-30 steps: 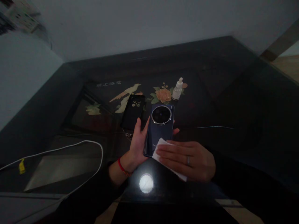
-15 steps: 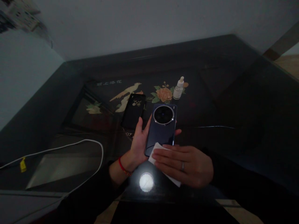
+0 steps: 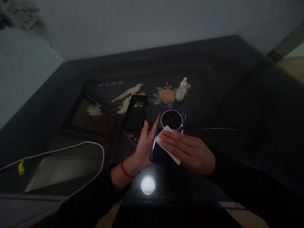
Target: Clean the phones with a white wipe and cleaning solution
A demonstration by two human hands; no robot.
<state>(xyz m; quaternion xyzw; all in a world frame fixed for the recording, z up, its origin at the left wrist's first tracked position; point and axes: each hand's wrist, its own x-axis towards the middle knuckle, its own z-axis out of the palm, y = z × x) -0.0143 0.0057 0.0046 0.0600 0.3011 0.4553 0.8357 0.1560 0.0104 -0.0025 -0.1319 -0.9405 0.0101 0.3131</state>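
Note:
A dark blue smartphone [image 3: 158, 153] lies back side up in my left hand [image 3: 143, 145], whose thumb stands off at its left edge while the other fingers are mostly hidden beneath. Its big round camera ring faces me. My right hand [image 3: 190, 150], with a ring on one finger, presses a folded white wipe [image 3: 169, 152] against the middle of the phone's back, just below the camera. Beyond my left hand a black phone case [image 3: 136, 114] rests on the table, a chain strap [image 3: 131, 137] at its lower end.
A small dropper bottle [image 3: 181, 90] with a white cap stands upright behind the phone. The dark glossy table [image 3: 225, 79] has a bird-and-flower picture. A white cable [image 3: 71, 147] with a yellow tag [image 3: 21, 167] curves along the left. A wall rises at the back.
My right hand and the wipe have moved up the phone's back, from its lower end to just under the camera. The phone has shifted slightly right.

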